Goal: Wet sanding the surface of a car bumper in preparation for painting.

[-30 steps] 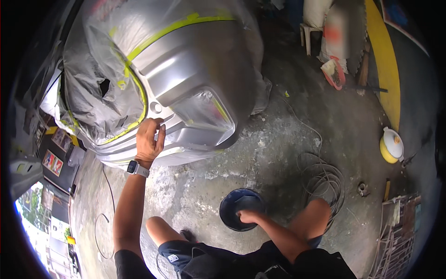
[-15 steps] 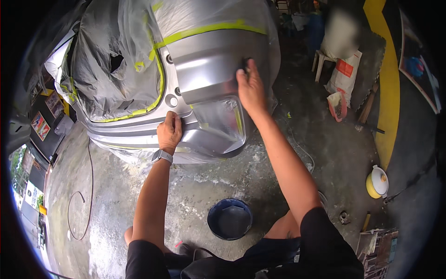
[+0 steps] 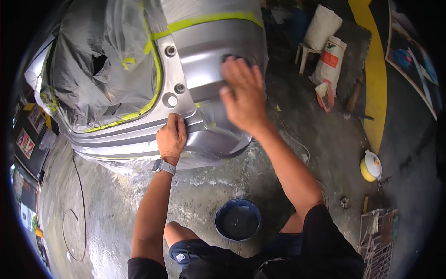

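Flat fingers and even pressure on the silver panel

The silver body panel (image 3: pixel 200 49) stands ahead of the person, below a band of green tape (image 3: pixel 213 19) and to the right of the opening draped in plastic sheeting (image 3: pixel 109 39). The right hand (image 3: pixel 245 95) lies over its broad face, fingers stretched and slightly spread. A dark piece (image 3: pixel 228 59) shows just past the fingertips. That hand is blurred and the left palm faces away, so I cannot tell whether the right grip holds the dark piece or the left holds anything. The left hand (image 3: pixel 171 137) is at the lower ledge, its fingers bent and bunched into a narrow grip.

Good form here would be to spread the load over the whole hand, since pressing with the fingertips alone would probably bear unevenly. Straight, overlapping strokes along the panel's length should follow its curve best. Ease off near the green tape and the film-covered recess (image 3: pixel 215 113), where an edge could lift. A light left hand for balance seems enough. The blue bucket (image 3: pixel 238 203) stands on the floor between the knees, within easy reach.
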Demonstrator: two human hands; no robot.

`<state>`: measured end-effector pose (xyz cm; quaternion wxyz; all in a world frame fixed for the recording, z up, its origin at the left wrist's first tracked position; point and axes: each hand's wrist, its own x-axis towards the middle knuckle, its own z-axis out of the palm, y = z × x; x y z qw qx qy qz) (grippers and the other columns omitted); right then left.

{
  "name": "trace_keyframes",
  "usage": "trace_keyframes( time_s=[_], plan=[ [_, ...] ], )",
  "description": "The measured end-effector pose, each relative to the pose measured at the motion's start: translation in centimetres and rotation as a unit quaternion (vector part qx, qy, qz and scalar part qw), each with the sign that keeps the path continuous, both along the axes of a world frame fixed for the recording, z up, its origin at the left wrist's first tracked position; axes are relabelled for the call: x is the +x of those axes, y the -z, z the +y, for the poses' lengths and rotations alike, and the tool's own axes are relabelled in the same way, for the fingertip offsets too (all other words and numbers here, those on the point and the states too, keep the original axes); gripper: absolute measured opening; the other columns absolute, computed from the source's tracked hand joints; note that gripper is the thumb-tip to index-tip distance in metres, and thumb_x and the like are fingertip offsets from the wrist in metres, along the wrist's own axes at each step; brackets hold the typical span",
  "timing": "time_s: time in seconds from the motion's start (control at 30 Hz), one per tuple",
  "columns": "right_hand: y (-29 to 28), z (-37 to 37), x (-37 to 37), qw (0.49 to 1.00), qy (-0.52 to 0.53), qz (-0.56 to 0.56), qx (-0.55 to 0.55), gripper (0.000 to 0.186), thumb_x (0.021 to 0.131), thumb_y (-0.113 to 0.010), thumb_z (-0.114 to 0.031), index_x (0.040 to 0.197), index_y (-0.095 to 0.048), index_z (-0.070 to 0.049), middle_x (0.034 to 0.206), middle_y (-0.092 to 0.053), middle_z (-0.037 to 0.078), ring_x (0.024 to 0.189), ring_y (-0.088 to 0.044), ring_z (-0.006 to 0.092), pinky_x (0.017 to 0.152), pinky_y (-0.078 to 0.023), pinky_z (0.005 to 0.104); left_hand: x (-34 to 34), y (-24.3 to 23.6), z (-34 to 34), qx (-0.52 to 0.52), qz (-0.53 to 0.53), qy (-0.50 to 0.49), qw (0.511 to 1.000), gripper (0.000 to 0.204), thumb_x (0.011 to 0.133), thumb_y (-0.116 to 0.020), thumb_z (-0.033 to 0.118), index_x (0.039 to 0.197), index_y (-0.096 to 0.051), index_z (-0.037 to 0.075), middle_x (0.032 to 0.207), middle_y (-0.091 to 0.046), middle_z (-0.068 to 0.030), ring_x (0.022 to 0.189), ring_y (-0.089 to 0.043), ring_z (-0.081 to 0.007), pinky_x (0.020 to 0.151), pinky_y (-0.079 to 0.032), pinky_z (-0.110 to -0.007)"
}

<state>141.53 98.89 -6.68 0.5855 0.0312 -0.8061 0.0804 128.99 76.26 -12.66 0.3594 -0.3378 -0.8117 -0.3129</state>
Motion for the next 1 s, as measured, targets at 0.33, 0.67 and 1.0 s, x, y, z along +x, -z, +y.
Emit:
trace_keyframes(
  time_s=[0.33,0.67,1.0],
  plan=[
    [-1.7,4.3,-0.6,0.874,-0.239,0.018,-0.422,0.054,0.104,-0.046,-0.034,0.151,-0.051,-0.009,0.157,-0.05,0.01,0.15,-0.039,0.0265,0.126,-0.013,0.0509,0.0,0.0,0.1,-0.026,-0.009,-0.016,1.0,0.013,0.105,-0.055,0.027,0.105,-0.057,0.013,0.074,-0.07,-0.0162,0.068,-0.068,-0.0438,0.06,-0.051,-0.055],
    [0.1,2.9,-0.5,0.99,-0.093,0.037,-0.104,0.055,0.104,-0.048,-0.036,0.15,-0.052,-0.006,0.16,-0.047,0.01,0.151,-0.038,0.0271,0.126,-0.015,0.0521,0.0,0.2,0.1,-0.009,0.034,-0.009,0.999,0.013,0.103,-0.055,0.027,0.103,-0.054,0.014,0.065,-0.066,-0.0171,0.063,-0.067,-0.0434,0.058,-0.051,-0.055],
    [5.8,-2.2,-2.5,0.996,0.057,0.049,-0.053,0.075,0.098,-0.057,-0.04,0.162,-0.033,-0.01,0.169,-0.03,0.012,0.157,-0.024,0.0272,0.125,-0.01,0.0596,-0.1,0.4,0.3,-0.018,0.023,-0.033,0.999,0.013,0.104,-0.055,0.027,0.104,-0.055,0.014,0.066,-0.067,-0.0178,0.064,-0.067,-0.0436,0.058,-0.051,-0.055]
  ],
)
